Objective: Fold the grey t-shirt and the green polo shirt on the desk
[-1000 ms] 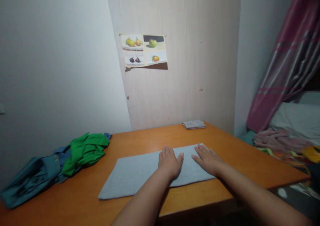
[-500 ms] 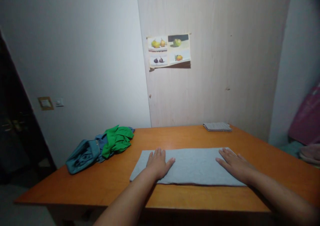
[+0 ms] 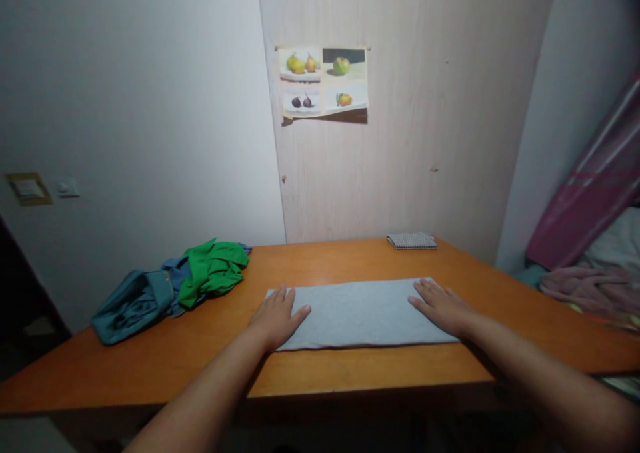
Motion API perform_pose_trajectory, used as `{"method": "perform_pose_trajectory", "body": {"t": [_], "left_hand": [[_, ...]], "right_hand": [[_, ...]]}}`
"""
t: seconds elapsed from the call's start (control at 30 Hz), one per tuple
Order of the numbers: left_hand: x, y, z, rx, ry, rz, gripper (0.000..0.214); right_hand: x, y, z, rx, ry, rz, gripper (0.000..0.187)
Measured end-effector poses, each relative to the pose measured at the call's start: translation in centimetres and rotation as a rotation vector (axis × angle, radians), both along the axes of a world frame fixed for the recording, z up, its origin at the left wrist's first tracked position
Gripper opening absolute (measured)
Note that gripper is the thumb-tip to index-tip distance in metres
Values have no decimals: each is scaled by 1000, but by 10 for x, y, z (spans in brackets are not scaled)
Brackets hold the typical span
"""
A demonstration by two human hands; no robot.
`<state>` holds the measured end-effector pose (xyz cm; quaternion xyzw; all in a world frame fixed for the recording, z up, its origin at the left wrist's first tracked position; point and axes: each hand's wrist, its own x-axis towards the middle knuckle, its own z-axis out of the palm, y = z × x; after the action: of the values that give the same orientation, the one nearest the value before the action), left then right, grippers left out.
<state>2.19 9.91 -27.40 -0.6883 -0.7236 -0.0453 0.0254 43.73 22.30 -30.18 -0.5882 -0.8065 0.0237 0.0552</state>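
The left hand (image 3: 277,316) is lying flat, palm down, fingers spread. The right hand (image 3: 440,306) is lying likewise, both arms reaching forward.

Home bedroom: bed (image 3: 619,238), striped curtain (image 3: 589,198), clothes heap (image 3: 170,286) on wooden table (image 3: 350,373).

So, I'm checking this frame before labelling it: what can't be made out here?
Head view only:
The grey cloth: its ends lie under the left hand and right hand.
The blue garment: partly buried under the green garment.
The folded checked cloth: too small to identify.
The pink bedding: cut off by the right edge.
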Motion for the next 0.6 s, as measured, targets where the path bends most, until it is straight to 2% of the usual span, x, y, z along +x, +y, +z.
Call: {"method": "perform_pose_trajectory", "body": {"t": [0.27,0.43,0.6], "left_hand": [[8,-6,9,0,44,-27,89],[31,-18,15,11,8,-180,84],[37,-23,8,-64,-31,-241,93]], "right_hand": [[2,3,0,-11,11,10,86],[1,3,2,-20,-11,14,88],[0,3,3,-33,-14,0,86]]}}
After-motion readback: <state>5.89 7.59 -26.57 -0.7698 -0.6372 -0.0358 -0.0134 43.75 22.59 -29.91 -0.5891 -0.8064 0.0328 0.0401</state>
